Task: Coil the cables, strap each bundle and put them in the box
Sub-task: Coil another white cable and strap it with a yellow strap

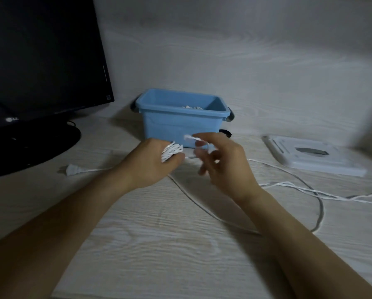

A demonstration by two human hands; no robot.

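Note:
A coiled bundle of thin white cable [171, 151] sits in my left hand [152, 162], which grips it just in front of the blue box [181, 124]. My right hand [223, 162] pinches the cable's white loose end [191, 138] beside the bundle, blurred by motion. White cable ends [192, 107] show inside the box. A longer white cable [318, 203] with a white plug [73, 169] lies loose across the table, passing under my arms. A thin white flat strand [310, 190] lies at the right.
A black monitor [40, 61] on its round stand [40, 143] fills the left. A flat white device [314, 156] lies at the right. A small black ring [226, 133] lies by the box's right corner. The wall stands close behind the box.

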